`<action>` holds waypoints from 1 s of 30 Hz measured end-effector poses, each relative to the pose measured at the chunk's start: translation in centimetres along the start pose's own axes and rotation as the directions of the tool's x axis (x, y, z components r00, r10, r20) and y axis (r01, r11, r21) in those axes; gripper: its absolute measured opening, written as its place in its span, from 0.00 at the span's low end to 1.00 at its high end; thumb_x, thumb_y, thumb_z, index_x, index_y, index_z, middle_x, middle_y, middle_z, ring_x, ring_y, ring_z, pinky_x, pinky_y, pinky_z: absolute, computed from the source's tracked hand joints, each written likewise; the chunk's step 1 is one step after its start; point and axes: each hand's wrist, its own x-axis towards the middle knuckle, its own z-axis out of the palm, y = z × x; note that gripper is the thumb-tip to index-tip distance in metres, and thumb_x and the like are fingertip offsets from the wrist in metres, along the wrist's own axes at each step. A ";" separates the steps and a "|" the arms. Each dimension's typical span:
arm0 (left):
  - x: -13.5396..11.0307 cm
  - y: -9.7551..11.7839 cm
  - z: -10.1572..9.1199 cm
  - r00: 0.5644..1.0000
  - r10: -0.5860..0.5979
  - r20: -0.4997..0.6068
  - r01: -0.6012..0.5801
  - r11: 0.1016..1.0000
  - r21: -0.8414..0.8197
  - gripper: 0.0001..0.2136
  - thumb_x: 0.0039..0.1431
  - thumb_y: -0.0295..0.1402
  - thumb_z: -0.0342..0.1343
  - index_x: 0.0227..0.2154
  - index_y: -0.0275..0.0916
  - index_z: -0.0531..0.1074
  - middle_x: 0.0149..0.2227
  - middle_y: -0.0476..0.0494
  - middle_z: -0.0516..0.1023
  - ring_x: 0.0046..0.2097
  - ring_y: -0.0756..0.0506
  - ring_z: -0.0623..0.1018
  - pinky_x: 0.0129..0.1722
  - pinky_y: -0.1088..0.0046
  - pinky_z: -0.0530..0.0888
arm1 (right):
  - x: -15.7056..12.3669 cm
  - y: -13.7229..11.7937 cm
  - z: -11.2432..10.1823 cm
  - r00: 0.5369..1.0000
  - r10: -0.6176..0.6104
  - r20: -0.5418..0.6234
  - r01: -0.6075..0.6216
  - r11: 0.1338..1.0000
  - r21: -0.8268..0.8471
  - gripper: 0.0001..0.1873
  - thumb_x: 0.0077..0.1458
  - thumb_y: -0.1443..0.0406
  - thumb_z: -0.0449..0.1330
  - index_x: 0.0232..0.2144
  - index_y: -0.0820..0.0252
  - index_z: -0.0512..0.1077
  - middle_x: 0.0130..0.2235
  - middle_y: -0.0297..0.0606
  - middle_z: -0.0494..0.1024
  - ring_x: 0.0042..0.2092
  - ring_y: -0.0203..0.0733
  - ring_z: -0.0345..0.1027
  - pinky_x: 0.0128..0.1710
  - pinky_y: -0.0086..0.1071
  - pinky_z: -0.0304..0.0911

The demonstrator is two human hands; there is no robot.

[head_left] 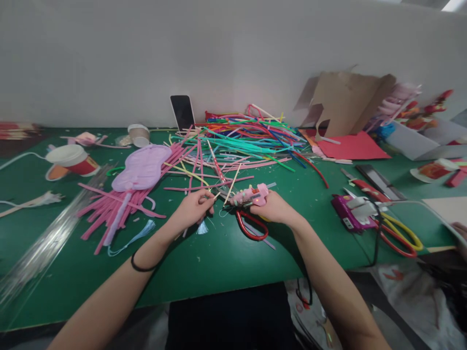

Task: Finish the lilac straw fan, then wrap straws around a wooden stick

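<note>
My left hand (193, 209) is closed in a pinch on a short, thin cream-coloured stick (217, 196), possibly a piece of pipe cleaner. My right hand (277, 209) is wrapped round a pink hot glue gun (260, 194), whose nozzle faces left toward my left hand. Scissors with red handles (255, 236) lie under the glue gun. Below my left fingers is a small light-blue tassel (202, 227); I cannot tell what it hangs from. To the left, a fan-shaped lilac piece (144, 167) with a light-blue tassel (140, 236) rests on pink pipe cleaners (89, 214).
A multicoloured pipe cleaner heap (251, 138) lies before a propped phone (183, 113). Paper cups (73, 160) and clear thin sticks (47, 248) are left. Right are a purple power block (350, 214), red-and-yellow scissors (401, 238), red paper (357, 146) and cardboard (346, 102).
</note>
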 end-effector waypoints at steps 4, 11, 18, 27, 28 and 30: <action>0.0 0.0 0.0 1.000 -0.003 0.005 0.003 1.000 0.016 0.07 0.60 0.38 0.52 0.35 0.39 0.66 0.24 0.51 0.75 0.13 0.56 0.63 0.12 0.81 0.59 | 0.0 0.3 0.2 1.000 -0.016 0.000 0.016 1.000 0.012 0.06 0.41 0.62 0.60 0.23 0.60 0.70 0.25 0.31 0.72 0.26 0.33 0.61 0.26 0.27 0.57; -0.4 0.6 0.0 1.000 -0.007 0.023 0.006 0.999 0.041 0.08 0.60 0.39 0.52 0.33 0.39 0.67 0.24 0.51 0.75 0.14 0.56 0.64 0.12 0.82 0.60 | -0.1 0.1 0.1 1.000 -0.014 -0.012 0.015 1.000 0.027 0.06 0.41 0.63 0.59 0.23 0.60 0.69 0.26 0.31 0.72 0.26 0.33 0.61 0.27 0.28 0.57; -0.8 0.8 0.1 0.999 -0.037 0.027 0.035 0.998 0.054 0.10 0.59 0.40 0.53 0.30 0.38 0.68 0.26 0.48 0.77 0.15 0.55 0.68 0.12 0.82 0.64 | -0.4 -0.6 -0.2 1.000 0.015 -0.024 -0.015 1.000 0.023 0.05 0.41 0.63 0.57 0.19 0.59 0.65 0.22 0.30 0.68 0.26 0.33 0.59 0.25 0.27 0.55; -1.1 1.0 0.2 0.997 -0.055 0.053 0.051 0.997 0.061 0.11 0.60 0.40 0.53 0.28 0.37 0.68 0.26 0.46 0.78 0.15 0.55 0.69 0.11 0.83 0.63 | -0.4 -0.8 -0.2 0.999 0.036 -0.034 -0.036 0.999 0.005 0.05 0.41 0.64 0.56 0.20 0.59 0.65 0.23 0.30 0.69 0.26 0.34 0.60 0.26 0.28 0.55; -1.2 1.1 0.2 0.997 -0.057 0.057 0.053 0.997 0.058 0.11 0.59 0.40 0.53 0.27 0.37 0.68 0.26 0.46 0.79 0.15 0.55 0.69 0.11 0.83 0.63 | -0.4 -0.8 -0.2 0.999 0.031 -0.038 -0.031 1.000 0.004 0.04 0.41 0.64 0.56 0.20 0.59 0.66 0.23 0.31 0.70 0.26 0.34 0.61 0.27 0.28 0.56; -1.2 1.2 0.2 0.996 -0.057 0.064 0.054 0.997 0.052 0.12 0.59 0.40 0.53 0.27 0.37 0.67 0.26 0.45 0.79 0.15 0.55 0.70 0.11 0.82 0.63 | -0.4 -0.8 -0.3 0.999 0.016 -0.037 -0.016 1.000 -0.002 0.04 0.42 0.64 0.56 0.20 0.59 0.67 0.24 0.31 0.70 0.27 0.35 0.61 0.27 0.28 0.56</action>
